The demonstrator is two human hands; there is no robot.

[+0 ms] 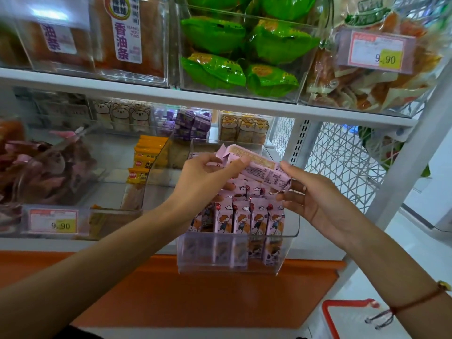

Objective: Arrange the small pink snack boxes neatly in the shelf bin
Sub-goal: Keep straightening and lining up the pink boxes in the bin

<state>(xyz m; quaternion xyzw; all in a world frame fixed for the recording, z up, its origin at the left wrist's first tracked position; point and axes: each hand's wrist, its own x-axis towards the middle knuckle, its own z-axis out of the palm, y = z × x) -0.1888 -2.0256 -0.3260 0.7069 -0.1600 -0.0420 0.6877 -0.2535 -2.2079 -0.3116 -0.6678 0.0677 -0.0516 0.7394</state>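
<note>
Head view, and nearest us the clear shelf bin juts off the shelf edge, directly below both hands. Its front row looks settled: about five small pink snack boxes standing upright side by side, a second row just behind them, count there hard to read. Above those, the left hand pinches the near end of one pink box lying flat, thumb on top, fingers curled beneath; the right hand curls loosely round its other end. So I judge the job partly done: front tidy, this box and a few loose ones behind the grip yet to stand. Beyond: yellow packets, purple boxes.
</note>
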